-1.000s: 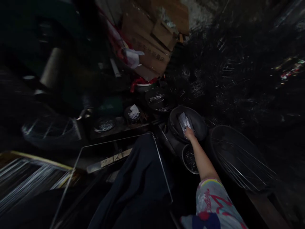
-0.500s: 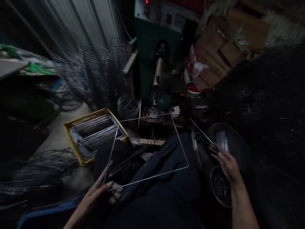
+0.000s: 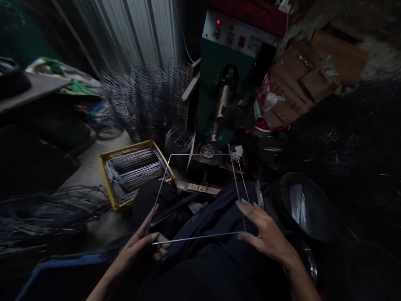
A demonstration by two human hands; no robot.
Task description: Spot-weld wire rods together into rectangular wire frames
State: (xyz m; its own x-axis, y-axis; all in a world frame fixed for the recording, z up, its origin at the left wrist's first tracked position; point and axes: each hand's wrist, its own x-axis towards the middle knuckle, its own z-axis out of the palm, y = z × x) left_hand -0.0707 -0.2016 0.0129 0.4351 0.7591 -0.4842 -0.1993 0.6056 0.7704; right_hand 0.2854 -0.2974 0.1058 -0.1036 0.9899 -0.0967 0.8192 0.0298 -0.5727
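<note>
A thin square wire frame (image 3: 200, 155) hangs over my lap and the dark cloth (image 3: 216, 217) on it. My left hand (image 3: 142, 246) pinches the frame's near left corner. My right hand (image 3: 266, 234) is at the near right corner, fingers curled round a straight wire rod (image 3: 235, 177) laid along the frame's right side. The rod points away toward the green machine (image 3: 225, 75).
A yellow crate (image 3: 108, 161) of straight wires sits on the floor to the left, with stacks of wire baskets (image 3: 147, 96) behind it. A dark bowl (image 3: 313, 217) holding short wires is at my right. Cardboard boxes (image 3: 310, 71) lie beyond.
My right hand left the bowl at the right with a wire rod and brought it to the frame's right side. The view swung left; my left hand holding the frame came into sight.
</note>
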